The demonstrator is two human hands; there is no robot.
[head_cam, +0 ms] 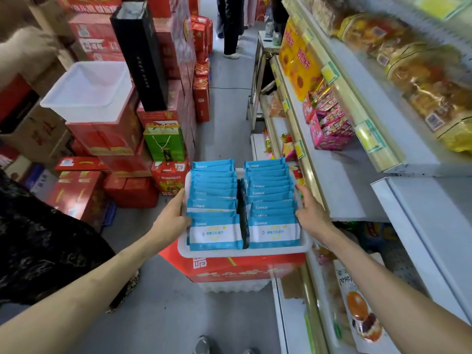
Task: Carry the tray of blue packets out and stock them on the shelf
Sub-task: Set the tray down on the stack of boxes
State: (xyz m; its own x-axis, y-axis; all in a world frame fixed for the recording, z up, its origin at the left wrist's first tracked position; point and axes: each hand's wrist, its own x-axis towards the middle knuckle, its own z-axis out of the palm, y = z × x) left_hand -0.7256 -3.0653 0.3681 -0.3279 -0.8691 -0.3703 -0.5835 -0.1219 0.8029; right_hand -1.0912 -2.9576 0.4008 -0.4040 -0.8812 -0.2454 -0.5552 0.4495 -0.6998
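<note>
White tray point(245, 252) is held level in the aisle, over or resting on a red carton point(237, 268); contact cannot be told. Blue packets point(215, 198) are stood on edge in two rows, with a dark gap between them. Left hand point(169, 217) is clamped on the left rim, right hand point(310, 213) on the right rim; fingers are wrapped over the edges, tips hidden, thumbs laid along the sides. Shelf point(329, 180) is just beside on the right, with bare white space past the pink snack box point(329, 131). Advice: tray to be kept flat so the rows are not toppled; grip kept symmetric; tray best parked near the bare shelf space, so a hand is freed for stocking.
</note>
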